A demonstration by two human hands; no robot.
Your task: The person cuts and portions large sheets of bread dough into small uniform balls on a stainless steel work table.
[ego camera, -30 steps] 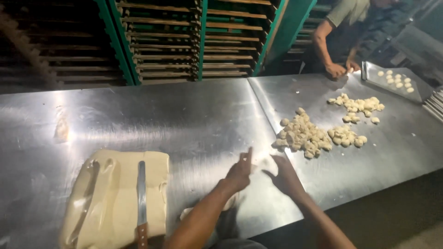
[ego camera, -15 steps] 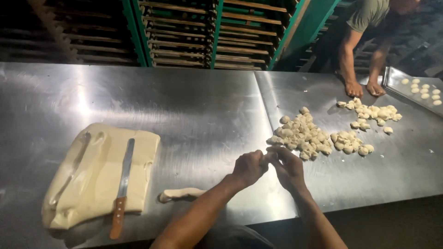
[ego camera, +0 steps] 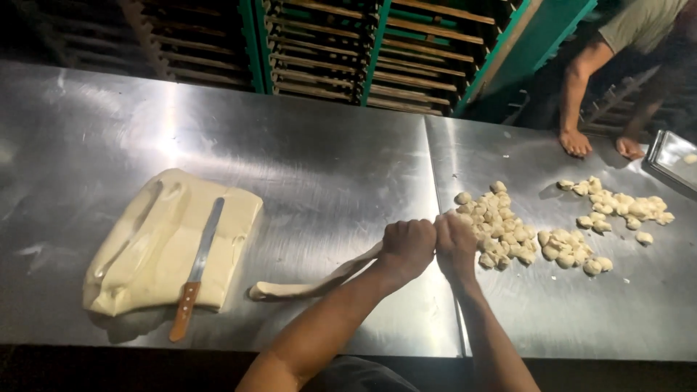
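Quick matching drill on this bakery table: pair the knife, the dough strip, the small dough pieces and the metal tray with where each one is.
1 knife
2 dough strip
3 small dough pieces
4 metal tray

A held by both hands
B far right edge of the table
C lying on the dough slab
D heaped just right of the hands

Pairs: 1-C, 2-A, 3-D, 4-B
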